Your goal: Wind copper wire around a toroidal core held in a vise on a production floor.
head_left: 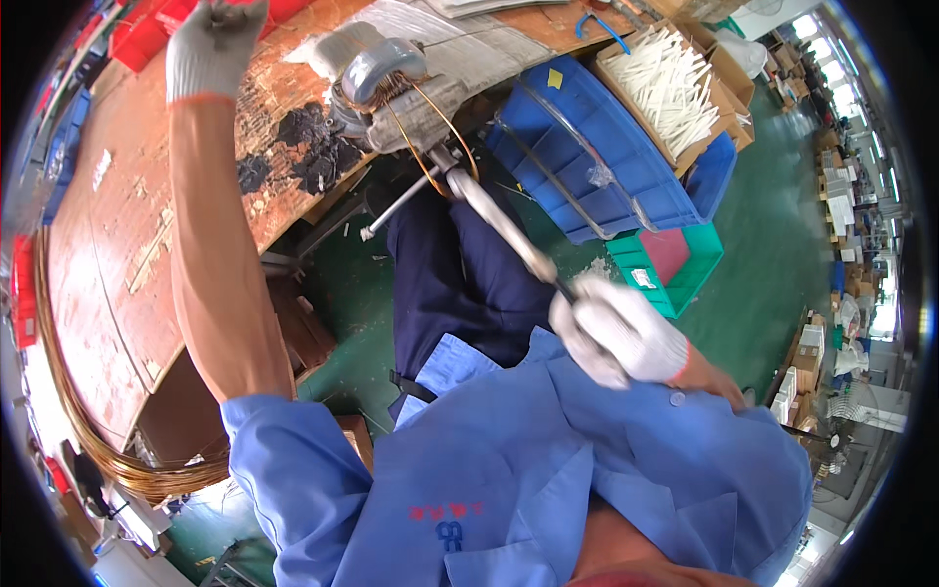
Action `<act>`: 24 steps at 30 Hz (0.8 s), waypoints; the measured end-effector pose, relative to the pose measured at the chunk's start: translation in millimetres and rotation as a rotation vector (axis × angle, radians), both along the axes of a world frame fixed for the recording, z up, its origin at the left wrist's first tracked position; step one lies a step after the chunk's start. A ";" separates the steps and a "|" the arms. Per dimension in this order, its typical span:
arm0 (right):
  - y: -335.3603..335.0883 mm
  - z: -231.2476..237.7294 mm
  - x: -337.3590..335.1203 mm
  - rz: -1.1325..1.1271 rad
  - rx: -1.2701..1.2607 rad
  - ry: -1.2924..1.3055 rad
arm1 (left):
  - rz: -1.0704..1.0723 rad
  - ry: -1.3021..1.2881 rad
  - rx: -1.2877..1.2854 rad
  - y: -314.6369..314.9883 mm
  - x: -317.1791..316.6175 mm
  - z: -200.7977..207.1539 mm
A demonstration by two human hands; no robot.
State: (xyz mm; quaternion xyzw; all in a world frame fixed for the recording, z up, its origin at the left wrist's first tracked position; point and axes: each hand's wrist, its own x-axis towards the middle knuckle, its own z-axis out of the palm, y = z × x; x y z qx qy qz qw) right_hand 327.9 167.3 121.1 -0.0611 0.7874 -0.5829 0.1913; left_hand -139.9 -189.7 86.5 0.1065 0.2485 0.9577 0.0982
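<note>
Now the right hand [618, 333], gloved, grips a thin tool [499, 227] whose tip reaches the copper-wound coil [391, 93] at the workbench [108, 245] edge; the left hand [210, 44] rests closed on the workbench beyond the coil, its hold unclear.

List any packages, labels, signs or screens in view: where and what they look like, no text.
Cardboard box: upper right on the bench edge, open, brown, full of white sticks.
Yellow label: small square on the blue bin.
White label: small tag on the green crate, below the blue bin.
No screens or signs clear enough to tell.
</note>
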 end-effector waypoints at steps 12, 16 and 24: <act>139.9 -99.8 328.8 -0.041 0.594 -0.790 | 1.042 0.404 -1.127 192.4 300.5 -69.8; 163.1 -133.2 342.8 0.103 1.038 -0.947 | 0.980 0.231 -0.771 177.1 317.5 -61.2; 24.8 -55.7 55.0 -0.443 0.194 -0.219 | 0.345 0.134 0.073 88.9 181.1 0.1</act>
